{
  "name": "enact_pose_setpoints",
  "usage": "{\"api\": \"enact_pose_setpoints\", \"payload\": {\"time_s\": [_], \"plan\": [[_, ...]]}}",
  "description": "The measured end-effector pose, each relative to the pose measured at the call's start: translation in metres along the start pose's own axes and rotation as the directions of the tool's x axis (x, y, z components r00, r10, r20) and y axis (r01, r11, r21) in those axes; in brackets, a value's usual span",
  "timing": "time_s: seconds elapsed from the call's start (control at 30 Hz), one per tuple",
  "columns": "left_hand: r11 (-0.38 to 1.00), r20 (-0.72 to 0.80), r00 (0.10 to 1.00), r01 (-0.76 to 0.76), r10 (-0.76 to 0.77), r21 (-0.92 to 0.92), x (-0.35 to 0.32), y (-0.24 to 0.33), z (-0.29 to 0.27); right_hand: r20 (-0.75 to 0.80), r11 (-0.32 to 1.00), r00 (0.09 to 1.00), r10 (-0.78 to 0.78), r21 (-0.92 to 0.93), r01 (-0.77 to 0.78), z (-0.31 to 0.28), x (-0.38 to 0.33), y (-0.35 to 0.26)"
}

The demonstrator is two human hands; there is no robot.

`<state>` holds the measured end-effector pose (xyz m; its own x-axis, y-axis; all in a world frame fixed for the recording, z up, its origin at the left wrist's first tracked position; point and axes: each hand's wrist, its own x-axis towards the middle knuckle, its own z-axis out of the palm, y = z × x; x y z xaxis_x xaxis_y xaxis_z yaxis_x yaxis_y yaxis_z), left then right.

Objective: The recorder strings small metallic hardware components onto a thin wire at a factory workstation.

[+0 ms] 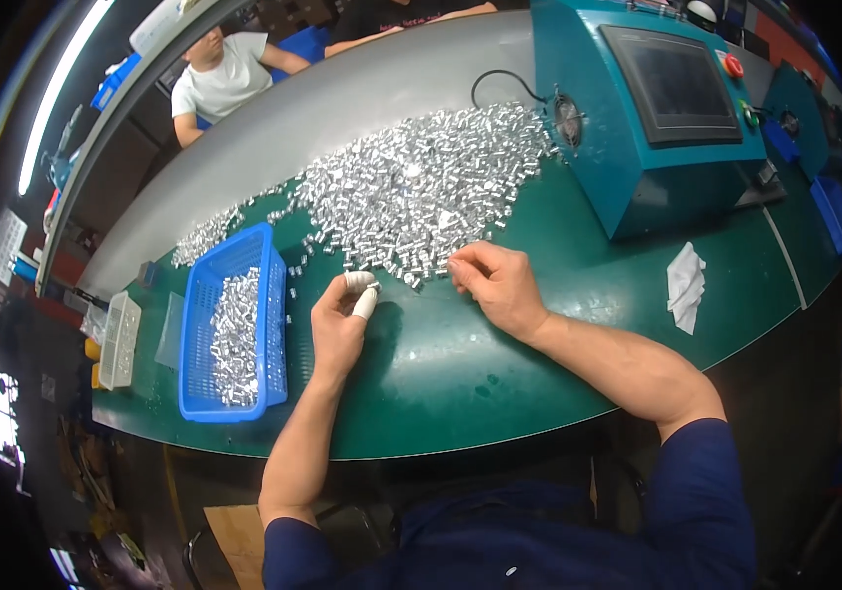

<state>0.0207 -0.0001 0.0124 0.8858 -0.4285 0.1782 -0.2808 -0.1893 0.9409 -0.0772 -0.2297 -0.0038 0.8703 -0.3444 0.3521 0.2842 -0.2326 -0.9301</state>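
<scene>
A large heap of small silvery metal pieces (421, 177), short and tube-like, spreads over the green tabletop (460, 393). At its near left edge is my left hand (340, 320), with white coverings on the thumb and index finger. These two fingers close in a pinch around a tiny shiny metal piece, mostly hidden. My right hand (502, 290) is at the near right edge of the heap, thumb and fingertips pressed together. What they hold, if anything, is too small to make out. Left of my left hand stands a blue plastic basket (274, 324) partly filled with similar pieces.
A teal machine (578, 147) with a dark screen stands at the back right. A crumpled white cloth (685, 287) lies right of my right arm. A pale tray (120, 339) is at the far left. Across the table sits a person in a white shirt (229, 79).
</scene>
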Motion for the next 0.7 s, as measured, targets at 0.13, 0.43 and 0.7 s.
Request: {"api": "enact_pose_setpoints", "payload": {"time_s": [0.13, 0.43, 0.7], "plan": [[0.982, 0.005, 1.000, 0.011, -0.010, -0.186, 0.005, 0.008, -0.002, 0.009, 0.939, 0.957, -0.290, -0.188, 0.287, -0.001, 0.001, -0.007], [0.969, 0.136, 0.990, 0.056, -0.023, -0.241, 0.005, 0.001, -0.002, 0.117, 0.824, 0.854, -0.507, -0.225, 0.520, -0.004, -0.001, -0.010], [0.955, 0.212, 0.974, 0.133, -0.076, -0.266, 0.004, -0.004, -0.002, 0.084, 0.784, 0.811, -0.579, -0.217, 0.582, -0.001, -0.003, -0.014]]}}
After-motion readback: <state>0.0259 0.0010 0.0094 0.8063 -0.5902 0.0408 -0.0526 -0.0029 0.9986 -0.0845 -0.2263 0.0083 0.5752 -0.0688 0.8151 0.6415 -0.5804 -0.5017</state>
